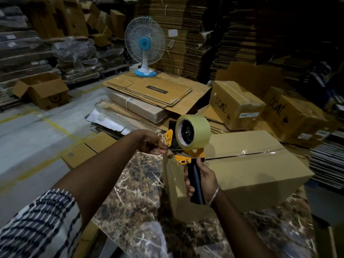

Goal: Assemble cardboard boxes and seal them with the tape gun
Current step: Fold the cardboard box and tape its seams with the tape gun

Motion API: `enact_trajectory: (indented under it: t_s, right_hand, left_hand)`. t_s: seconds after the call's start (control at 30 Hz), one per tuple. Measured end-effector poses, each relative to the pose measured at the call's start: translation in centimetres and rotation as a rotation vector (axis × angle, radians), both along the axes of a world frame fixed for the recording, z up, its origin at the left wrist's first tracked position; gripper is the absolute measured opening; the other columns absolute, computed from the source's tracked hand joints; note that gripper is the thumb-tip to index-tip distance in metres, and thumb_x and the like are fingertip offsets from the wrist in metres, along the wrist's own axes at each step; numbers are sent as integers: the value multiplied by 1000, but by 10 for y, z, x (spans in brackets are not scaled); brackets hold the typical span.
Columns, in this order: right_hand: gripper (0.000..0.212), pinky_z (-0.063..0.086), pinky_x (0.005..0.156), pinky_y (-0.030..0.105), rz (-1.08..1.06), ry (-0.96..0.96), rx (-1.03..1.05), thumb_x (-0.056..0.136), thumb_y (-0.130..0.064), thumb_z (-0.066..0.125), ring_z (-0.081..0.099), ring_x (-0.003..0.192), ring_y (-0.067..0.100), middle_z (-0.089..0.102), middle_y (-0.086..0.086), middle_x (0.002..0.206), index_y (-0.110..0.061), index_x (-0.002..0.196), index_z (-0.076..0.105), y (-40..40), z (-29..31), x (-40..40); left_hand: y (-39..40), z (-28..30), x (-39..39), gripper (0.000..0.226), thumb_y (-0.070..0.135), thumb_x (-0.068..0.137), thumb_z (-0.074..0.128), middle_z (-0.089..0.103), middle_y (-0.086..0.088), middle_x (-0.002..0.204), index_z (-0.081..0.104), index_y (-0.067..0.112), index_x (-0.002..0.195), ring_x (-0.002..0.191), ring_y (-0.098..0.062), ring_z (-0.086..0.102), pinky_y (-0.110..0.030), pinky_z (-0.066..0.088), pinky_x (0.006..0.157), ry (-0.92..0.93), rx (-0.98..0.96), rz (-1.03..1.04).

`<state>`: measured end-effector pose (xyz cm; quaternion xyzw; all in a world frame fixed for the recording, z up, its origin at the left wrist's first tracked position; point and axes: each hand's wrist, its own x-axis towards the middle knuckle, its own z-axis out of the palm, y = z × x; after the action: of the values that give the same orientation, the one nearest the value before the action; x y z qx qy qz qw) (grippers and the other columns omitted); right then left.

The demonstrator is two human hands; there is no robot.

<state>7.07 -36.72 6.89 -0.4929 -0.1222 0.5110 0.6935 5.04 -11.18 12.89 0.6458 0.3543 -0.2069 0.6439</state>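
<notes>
A plain cardboard box (256, 170) stands on the marble-patterned table (134, 198), its top flaps closed with a shiny strip of tape along the seam. My right hand (202, 180) grips the black handle of a yellow tape gun (188, 144), held upright at the box's left end, its roll of clear tape on top. My left hand (155, 144) reaches to the gun's front and its fingers touch the loose tape end by the blade guard; whether they pinch it is hidden.
A blue and white fan (144, 47) stands on a pile of flattened cartons (149, 90) beyond the table. Two taped "boAt" boxes (234, 105) lie at the right. An open carton (42, 90) sits on the floor at left. Tall stacks of flat cardboard fill the back.
</notes>
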Motion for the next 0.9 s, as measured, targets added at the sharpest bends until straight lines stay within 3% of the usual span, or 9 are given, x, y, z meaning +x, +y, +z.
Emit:
enact_trajectory:
  t_s: [0.17, 0.33, 0.43, 0.5, 0.6, 0.73, 0.83, 0.9]
  right_hand:
    - [65, 35, 36, 22, -42, -42, -90, 85, -69, 43, 42, 33, 17, 49, 9, 53, -7, 70, 58, 5, 5, -12]
    - [63, 30, 36, 21, -165, -88, -207, 84, -70, 47, 38, 32, 17, 45, 10, 54, -9, 67, 54, 19, 7, -18]
    - [65, 28, 36, 20, -220, -63, -242, 87, -70, 45, 36, 33, 17, 43, 9, 54, -10, 64, 53, 25, 7, -22]
    - [65, 29, 37, 21, -247, -44, -243, 85, -70, 46, 36, 34, 18, 42, 9, 54, -10, 63, 52, 28, 6, -25]
    - [66, 26, 39, 22, -286, -39, -279, 87, -72, 46, 31, 36, 18, 39, 8, 56, -11, 65, 52, 35, 4, -28]
    - [68, 24, 39, 22, -337, -92, -310, 86, -75, 46, 31, 36, 19, 40, 9, 55, -11, 63, 52, 45, 4, -28]
    - [71, 23, 39, 24, -327, -104, -351, 88, -76, 43, 30, 36, 19, 40, 9, 57, -12, 60, 53, 46, 3, -33]
    - [69, 22, 39, 24, -327, -116, -371, 84, -77, 45, 29, 36, 18, 40, 8, 56, -11, 64, 50, 47, 3, -39]
  left_hand:
    - [5, -9, 8, 27, -4, 101, 41, 66, -4, 53, 61, -1, 84, 43, -6, 62, -18, 52, 46, -23, 169, -38]
    - [7, -33, 30, 26, -4, 94, 50, 61, -8, 49, 59, 2, 71, 41, -13, 57, -26, 49, 55, -123, 353, -19]
    - [14, -43, 48, 20, 2, 85, 68, 63, -16, 57, 60, 6, 67, 57, -27, 69, -40, 57, 61, -204, 543, 24]
    - [23, -44, 56, 18, 8, 83, 73, 68, -15, 68, 62, 7, 69, 68, -28, 71, -40, 60, 64, -228, 652, -25]
    - [29, -44, 64, 18, 8, 89, 69, 66, -15, 70, 65, 3, 72, 59, -24, 64, -33, 55, 57, -254, 666, -59]
    - [32, -53, 77, 19, 6, 92, 66, 64, -19, 69, 67, -4, 75, 60, -27, 66, -41, 59, 62, -308, 628, -23]
    - [44, -59, 81, 21, 20, 85, 77, 72, -14, 78, 76, -1, 85, 74, -26, 70, -41, 59, 74, -350, 772, -38]
    - [49, -59, 79, 24, 27, 85, 79, 74, -15, 81, 77, 3, 85, 72, -26, 70, -36, 58, 73, -346, 734, -39]
